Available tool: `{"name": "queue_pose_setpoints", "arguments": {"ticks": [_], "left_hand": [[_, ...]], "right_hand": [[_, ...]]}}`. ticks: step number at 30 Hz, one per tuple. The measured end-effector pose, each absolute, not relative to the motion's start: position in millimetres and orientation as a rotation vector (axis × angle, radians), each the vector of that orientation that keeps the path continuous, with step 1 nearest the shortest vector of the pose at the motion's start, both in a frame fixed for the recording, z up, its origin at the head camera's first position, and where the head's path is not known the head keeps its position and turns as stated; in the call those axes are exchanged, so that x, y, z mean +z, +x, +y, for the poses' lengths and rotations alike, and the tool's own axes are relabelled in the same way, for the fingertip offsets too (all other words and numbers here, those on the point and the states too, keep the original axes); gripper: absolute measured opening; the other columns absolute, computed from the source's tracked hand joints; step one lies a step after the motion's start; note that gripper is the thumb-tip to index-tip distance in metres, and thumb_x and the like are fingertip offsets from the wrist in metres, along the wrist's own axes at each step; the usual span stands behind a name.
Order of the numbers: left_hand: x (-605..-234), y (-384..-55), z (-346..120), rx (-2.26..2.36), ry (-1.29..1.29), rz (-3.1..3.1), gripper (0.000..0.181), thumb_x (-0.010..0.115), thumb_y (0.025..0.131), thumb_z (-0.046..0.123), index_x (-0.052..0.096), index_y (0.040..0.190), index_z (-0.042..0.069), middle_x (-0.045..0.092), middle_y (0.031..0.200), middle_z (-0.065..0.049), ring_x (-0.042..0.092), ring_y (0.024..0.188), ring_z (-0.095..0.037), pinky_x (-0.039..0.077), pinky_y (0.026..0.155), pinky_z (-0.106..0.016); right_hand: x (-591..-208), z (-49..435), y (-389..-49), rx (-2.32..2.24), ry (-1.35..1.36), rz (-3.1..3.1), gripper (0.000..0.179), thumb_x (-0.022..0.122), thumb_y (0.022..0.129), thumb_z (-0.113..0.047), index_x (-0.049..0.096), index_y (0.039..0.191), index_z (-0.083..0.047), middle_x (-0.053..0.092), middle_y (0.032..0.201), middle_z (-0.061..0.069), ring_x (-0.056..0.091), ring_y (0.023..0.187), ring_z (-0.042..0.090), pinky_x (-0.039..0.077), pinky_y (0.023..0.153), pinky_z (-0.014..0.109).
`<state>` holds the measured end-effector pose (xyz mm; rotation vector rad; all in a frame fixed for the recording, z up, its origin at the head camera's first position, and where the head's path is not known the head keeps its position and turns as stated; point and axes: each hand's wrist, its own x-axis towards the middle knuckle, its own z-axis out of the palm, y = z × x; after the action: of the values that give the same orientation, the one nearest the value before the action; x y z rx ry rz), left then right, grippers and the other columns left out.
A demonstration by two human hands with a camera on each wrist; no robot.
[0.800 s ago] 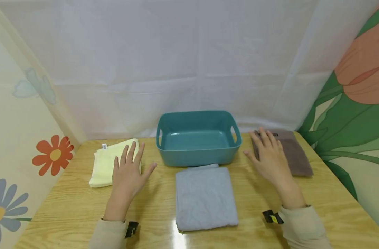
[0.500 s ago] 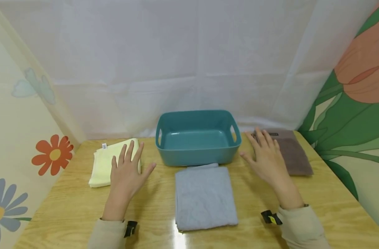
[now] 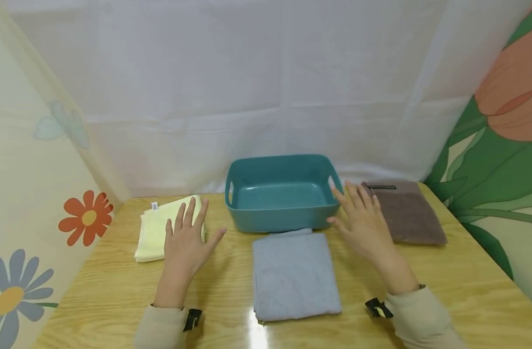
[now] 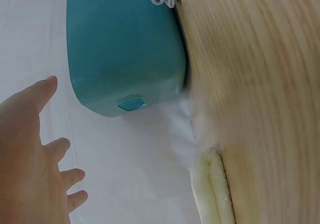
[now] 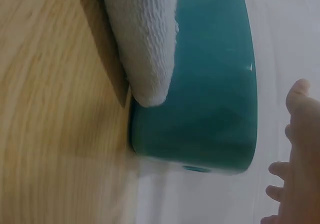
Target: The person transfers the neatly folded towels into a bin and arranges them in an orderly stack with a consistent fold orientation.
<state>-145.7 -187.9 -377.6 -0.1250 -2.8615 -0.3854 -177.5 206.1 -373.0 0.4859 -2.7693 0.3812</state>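
Note:
My left hand (image 3: 187, 254) hovers with spread fingers over the right edge of a folded pale yellow towel (image 3: 152, 237); the left wrist view shows it apart from the towel. Fingers spread, my right hand (image 3: 365, 230) hangs in the air near the right end of a teal plastic basket (image 3: 281, 220), holding nothing. A folded grey-blue towel (image 3: 295, 278) lies between the hands, just in front of the basket. Right of my right hand lies a folded brown towel (image 3: 411, 215) with a dark strip near its back edge. The basket has a cut-out handle at each end.
Everything stands on a wood-grain table (image 3: 222, 310). Behind it hangs a white cloth (image 3: 266, 77). Painted flower panels flank both sides, with a red flower (image 3: 88, 218) at left and large green leaves (image 3: 501, 169) at right.
My right hand has moved left, away from the brown towel and toward the basket's right end. The left hand keeps its place over the yellow towel. The head view has shifted slightly.

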Motion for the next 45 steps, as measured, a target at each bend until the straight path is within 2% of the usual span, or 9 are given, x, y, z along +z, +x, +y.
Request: {"name": "queue_pose_setpoints", "arguments": {"ticks": [6,13,26,29,33,36,41,45], "left_hand": [[-377.3,-149.2,-193.8,-0.392,-0.107,-2.85,0.084,0.043,0.095,0.068,0.016,0.16,0.023,0.013,0.164,-0.016,0.009,0.148,-0.04,0.007,0.113,-0.067],[-382.9,-150.1,-208.6,-0.423,-0.137,-2.854,0.084,0.044,0.095,0.068,0.018,0.16,0.021,0.017,0.162,-0.018,0.012,0.147,-0.041,0.01,0.111,-0.068],[-386.0,-131.8,-240.4,-0.455,-0.126,-2.918,0.082,0.045,0.097,0.064,0.016,0.16,0.019,0.016,0.162,-0.02,0.012,0.146,-0.045,0.013,0.109,-0.07],[-388.4,-125.3,-249.6,-0.446,-0.136,-2.921,0.081,0.045,0.098,0.062,0.017,0.16,0.017,0.018,0.16,-0.023,0.014,0.145,-0.047,0.015,0.107,-0.071],[-392.3,-116.0,-261.2,-0.428,-0.124,-2.933,0.08,0.047,0.099,0.059,0.021,0.159,0.014,0.022,0.158,-0.026,0.018,0.143,-0.05,0.017,0.104,-0.074],[-395.6,-112.8,-266.4,-0.421,-0.126,-2.945,0.079,0.049,0.098,0.058,0.023,0.158,0.013,0.024,0.157,-0.026,0.019,0.142,-0.05,0.018,0.103,-0.075],[-400.8,-114.6,-270.7,-0.433,-0.162,-2.931,0.077,0.052,0.099,0.054,0.025,0.158,0.013,0.025,0.156,-0.028,0.022,0.141,-0.05,0.02,0.104,-0.073],[-404.2,-114.4,-276.5,-0.443,-0.178,-2.879,0.072,0.056,0.099,0.048,0.032,0.155,0.009,0.032,0.152,-0.029,0.026,0.138,-0.052,0.024,0.105,-0.07]], "right_hand": [[-381.1,195.5,-181.1,0.408,0.543,-2.724,0.075,0.054,0.099,-0.048,0.02,0.16,-0.021,0.013,0.163,0.018,0.01,0.147,0.044,0.01,0.112,0.069],[-380.9,180.4,-179.2,0.365,0.622,-2.713,0.077,0.059,0.096,-0.049,0.023,0.159,-0.023,0.014,0.164,0.014,0.012,0.147,0.041,0.013,0.112,0.068],[-362.8,162.8,-171.9,0.384,0.721,-2.658,0.073,0.041,0.099,-0.06,0.026,0.158,-0.02,0.016,0.163,0.013,0.013,0.148,0.039,0.015,0.114,0.063],[-357.8,154.9,-169.5,0.367,0.753,-2.654,0.072,0.045,0.099,-0.058,0.028,0.158,-0.02,0.019,0.162,0.014,0.016,0.147,0.039,0.018,0.113,0.064],[-352.6,142.3,-168.0,0.308,0.799,-2.667,0.073,0.054,0.097,-0.053,0.026,0.158,-0.024,0.02,0.163,0.012,0.017,0.147,0.037,0.014,0.116,0.06],[-350.2,134.0,-167.1,0.288,0.834,-2.678,0.073,0.054,0.097,-0.053,0.024,0.159,-0.027,0.018,0.163,0.01,0.017,0.148,0.035,0.011,0.117,0.058],[-350.0,121.7,-167.3,0.303,0.899,-2.661,0.07,0.044,0.099,-0.058,0.023,0.159,-0.027,0.018,0.164,0.009,0.018,0.148,0.034,0.019,0.115,0.06],[-351.2,108.9,-167.8,0.389,0.966,-2.654,0.069,0.035,0.1,-0.061,0.024,0.158,-0.027,0.019,0.164,0.008,0.017,0.149,0.031,0.018,0.116,0.058]]}}
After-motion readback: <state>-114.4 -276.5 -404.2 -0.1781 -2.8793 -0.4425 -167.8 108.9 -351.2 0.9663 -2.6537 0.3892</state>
